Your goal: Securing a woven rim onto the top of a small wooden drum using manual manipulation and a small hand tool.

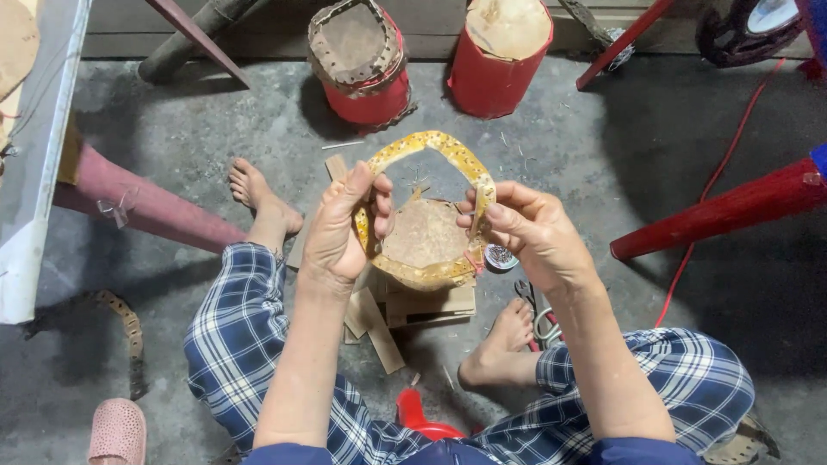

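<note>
Two red drums [500, 60] stand side by side at the far edge of the floor, tops up. The left hand [340, 228] and the right hand [525, 228] are apart, each pinching one side of a yellow strip [448, 155] full of holes. The strip bends up like a loop over a small brown drum [425, 234], which sits between the feet with its flat top facing up.

There are two red drums [498, 60] by the wall, one pink slipper [117, 430], two hands [340, 228], two bare feet [258, 194], and one punched yellow strip [448, 155].
</note>
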